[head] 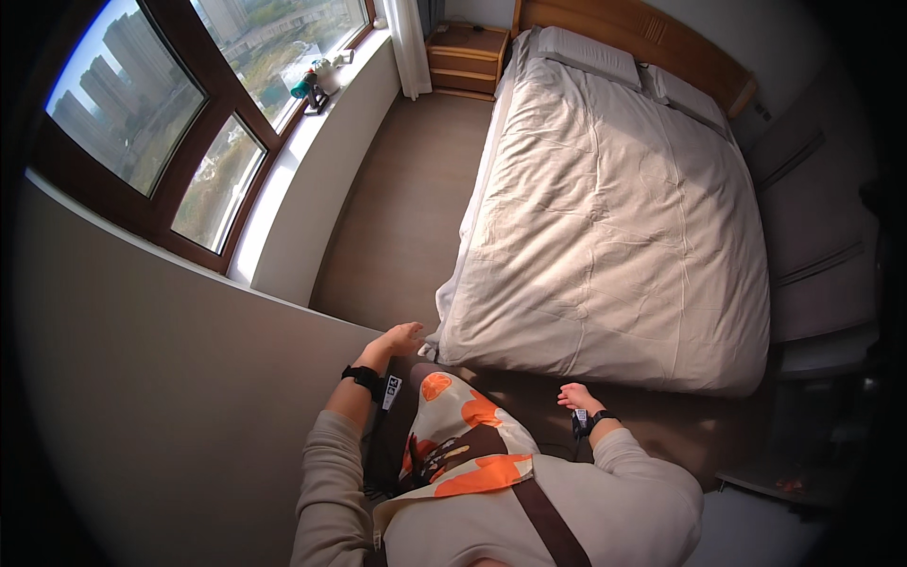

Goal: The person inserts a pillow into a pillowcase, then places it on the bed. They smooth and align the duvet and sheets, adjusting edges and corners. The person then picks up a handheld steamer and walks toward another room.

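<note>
My left hand [404, 339] reaches forward beside the near left corner of the bed, close to a bunched end of grey-white cloth [429, 349] hanging there. Its fingers are extended and nothing is in them; whether they touch the cloth I cannot tell. Before the foot of the bed, my right hand [579, 397] hangs low with loosely bent fingers and holds nothing visible. A beige, wrinkled duvet [602, 234] covers the bed almost to its edges. Two pillows, one on the left [588, 57] and one on the right [686, 98], lie against the wooden headboard [645, 32].
A low wall [177, 368] runs close on my left. Beyond it is a windowsill [297, 152] bearing a teal and black device [309, 92]. A wooden nightstand [468, 60] and a white curtain [411, 49] are at the back. A dark glossy cabinet [793, 439] stands right.
</note>
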### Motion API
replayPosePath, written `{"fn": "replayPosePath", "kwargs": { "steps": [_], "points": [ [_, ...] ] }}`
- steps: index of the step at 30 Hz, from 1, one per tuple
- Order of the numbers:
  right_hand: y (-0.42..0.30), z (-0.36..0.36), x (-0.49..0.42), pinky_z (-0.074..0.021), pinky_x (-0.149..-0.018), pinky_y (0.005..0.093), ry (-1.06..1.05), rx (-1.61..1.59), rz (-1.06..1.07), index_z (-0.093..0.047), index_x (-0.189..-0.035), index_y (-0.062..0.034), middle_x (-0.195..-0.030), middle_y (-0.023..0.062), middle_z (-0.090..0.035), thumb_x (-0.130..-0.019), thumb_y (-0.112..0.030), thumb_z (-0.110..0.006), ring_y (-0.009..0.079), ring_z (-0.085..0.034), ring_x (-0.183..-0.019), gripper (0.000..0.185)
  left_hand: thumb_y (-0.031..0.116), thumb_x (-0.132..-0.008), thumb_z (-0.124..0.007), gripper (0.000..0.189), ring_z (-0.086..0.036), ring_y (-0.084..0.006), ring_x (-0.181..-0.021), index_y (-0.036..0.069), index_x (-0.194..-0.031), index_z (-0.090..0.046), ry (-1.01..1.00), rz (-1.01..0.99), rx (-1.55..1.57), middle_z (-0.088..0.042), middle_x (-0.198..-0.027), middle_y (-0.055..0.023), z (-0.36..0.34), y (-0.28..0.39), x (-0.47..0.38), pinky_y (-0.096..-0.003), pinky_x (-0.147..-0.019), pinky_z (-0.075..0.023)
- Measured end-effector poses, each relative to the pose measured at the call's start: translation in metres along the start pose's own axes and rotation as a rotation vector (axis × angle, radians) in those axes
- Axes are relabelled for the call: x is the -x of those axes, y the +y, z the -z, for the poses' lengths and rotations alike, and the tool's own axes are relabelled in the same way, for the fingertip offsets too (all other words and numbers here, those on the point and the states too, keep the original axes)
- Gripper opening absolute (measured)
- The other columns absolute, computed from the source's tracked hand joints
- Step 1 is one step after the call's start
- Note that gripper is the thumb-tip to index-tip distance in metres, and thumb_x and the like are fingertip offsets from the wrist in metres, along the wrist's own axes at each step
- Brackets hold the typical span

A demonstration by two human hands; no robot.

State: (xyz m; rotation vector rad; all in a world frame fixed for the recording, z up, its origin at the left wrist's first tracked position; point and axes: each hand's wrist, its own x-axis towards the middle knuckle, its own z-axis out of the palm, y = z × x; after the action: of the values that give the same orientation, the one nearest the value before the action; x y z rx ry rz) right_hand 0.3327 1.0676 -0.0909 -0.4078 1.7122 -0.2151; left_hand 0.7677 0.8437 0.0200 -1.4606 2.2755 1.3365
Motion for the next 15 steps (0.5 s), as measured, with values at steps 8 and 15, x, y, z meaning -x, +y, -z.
{"fn": "replayPosePath", "kwargs": {
  "steps": [8, 15],
  "points": [
    [-0.087, 0.024, -0.03, -0.041, -0.046, 0.0254, 0.058, 0.042, 0.001, -0.045, -0.101, -0.0076, -0.085, 0.007, -0.057, -0.078, -0.012, -0.041, 0.0152, -0.059, -0.06, 0.024, 0.024, -0.076, -0.049, 0.04, -0.051, -0.0319, -0.094, 0.003, -0.109, -0.045, 0.096, -0.058, 0.136, -0.052, -0.102, -0.0199, 0.033, -0.015, -0.002, -0.0355, -0.082, -0.04],
    [-0.194, 0.001, -0.09, -0.0407, -0.043, 0.0279, -0.005, 0.065, -0.019, -0.047, -0.101, -0.0056, -0.084, 0.009, -0.057, -0.079, -0.011, -0.042, 0.0174, -0.058, -0.059, 0.022, 0.024, -0.075, -0.049, 0.04, -0.049, -0.0307, -0.098, 0.006, -0.111, -0.045, 0.057, 0.001, 0.067, -0.052, -0.105, -0.0178, 0.084, -0.027, -0.072, -0.0354, -0.083, -0.0392]
  ]
}}
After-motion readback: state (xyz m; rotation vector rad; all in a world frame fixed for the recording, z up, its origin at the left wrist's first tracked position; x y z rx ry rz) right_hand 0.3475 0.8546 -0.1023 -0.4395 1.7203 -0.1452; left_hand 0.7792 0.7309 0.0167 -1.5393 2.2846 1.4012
